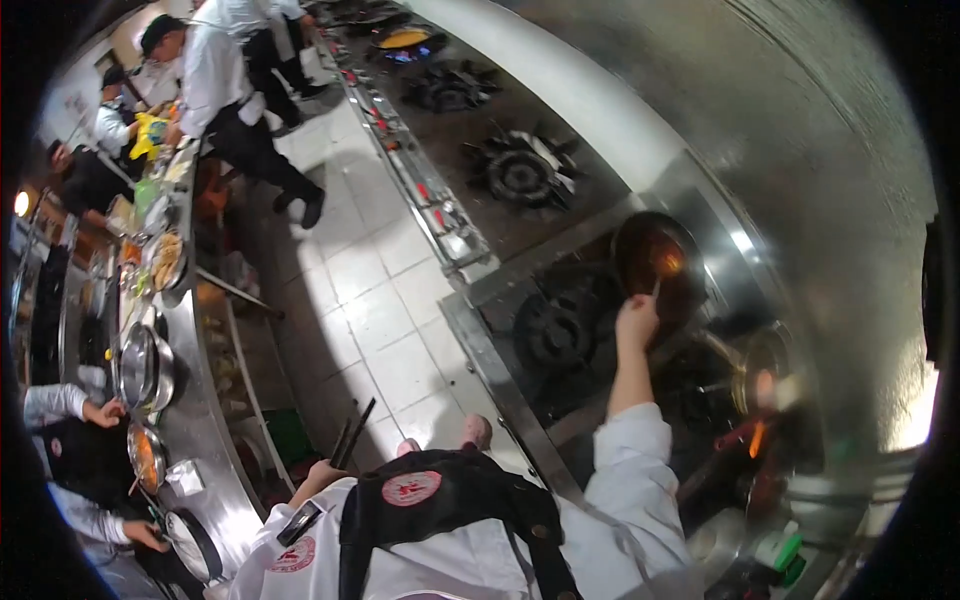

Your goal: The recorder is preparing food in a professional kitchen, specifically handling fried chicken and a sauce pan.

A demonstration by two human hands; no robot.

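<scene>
My right hand (637, 321) grips the handle of a metal utensil (658, 288), whose far end reaches into a dark round pan (628, 247) at the back of the stove. Something orange-red and shiny (666, 261) shows in that pan. In front of the pan is a black burner grate (559, 330). My left hand (324, 474), low at my left side, holds dark tongs (352, 433) with their two arms apart, over the tiled floor. Its fingers are partly hidden by my sleeve.
More burners (519, 174) line the range beyond, one under a pan with yellow food (402, 39). Right of me stands a blurred pan (754, 379) near an orange flame (757, 439). Left, a steel counter (202, 420) holds bowls (139, 367); co-workers (217, 90) stand along it.
</scene>
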